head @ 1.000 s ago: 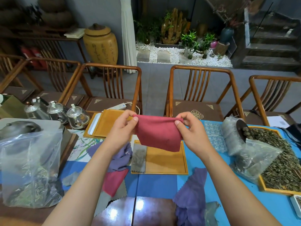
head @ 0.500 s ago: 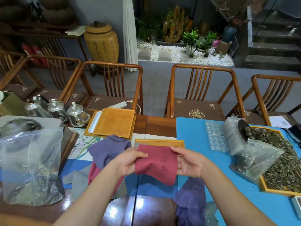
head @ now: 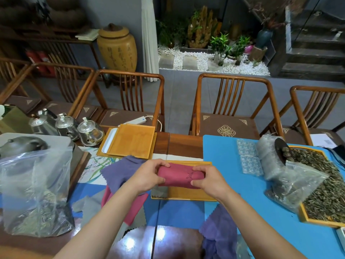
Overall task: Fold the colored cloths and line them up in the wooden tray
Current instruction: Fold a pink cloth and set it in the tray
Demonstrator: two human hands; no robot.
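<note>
Four wooden chairs line the far side of the table. On the blue mat sits one wooden tray, and a second, lidded tray lies beyond it. One big clear bag slumps on the left, three glass teapots stand behind it, and one tray of dried leaves fills the right edge. Loose cloths: two purple, one left of the tray and one near the front, plus one red and one grey under the left forearm. And the main event: the red cloth, folded into a fat oblong with a faint dark motif, held low over the tray. Left hand pinches its left end, right hand clamps the right end, thumbs on top. A grey folded cloth already lies in the tray's left end.
</note>
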